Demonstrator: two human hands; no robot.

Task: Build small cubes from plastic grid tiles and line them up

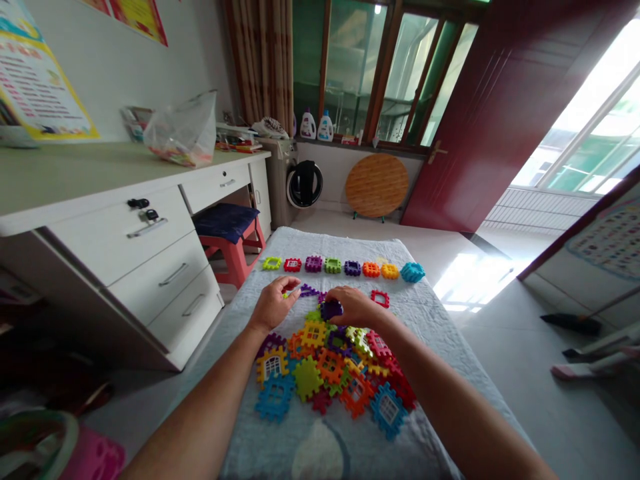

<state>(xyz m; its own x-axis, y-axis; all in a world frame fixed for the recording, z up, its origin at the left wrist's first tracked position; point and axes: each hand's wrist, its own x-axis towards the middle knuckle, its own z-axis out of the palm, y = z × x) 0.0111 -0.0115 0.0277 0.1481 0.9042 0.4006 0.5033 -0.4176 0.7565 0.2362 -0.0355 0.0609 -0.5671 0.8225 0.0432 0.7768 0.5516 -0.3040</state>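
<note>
My left hand point(274, 304) is above the cloth with its fingers curled round a lime-green interlocking block piece point(286, 294), mostly hidden by the fingers. Just right of its fingertips lies a purple piece point(309, 291). My right hand point(354, 307) grips a dark purple interlocking piece point(331, 311) over the back of the pile. Below both hands spreads a heap of square notched pieces, among them a yellow one point(313, 334), a lime one point(307, 379) and a blue one with a white window grid point(389, 409). A red frame piece point(380, 298) lies apart, right of my right hand.
Behind my hands, several assembled blocks stand in a row, from a lime one point(272, 263) to a blue one point(413, 272). A pale blue cloth point(345, 239) covers the table. A white desk point(135, 233) and a red stool point(235, 257) stand left; an open red door point(465, 120) is right.
</note>
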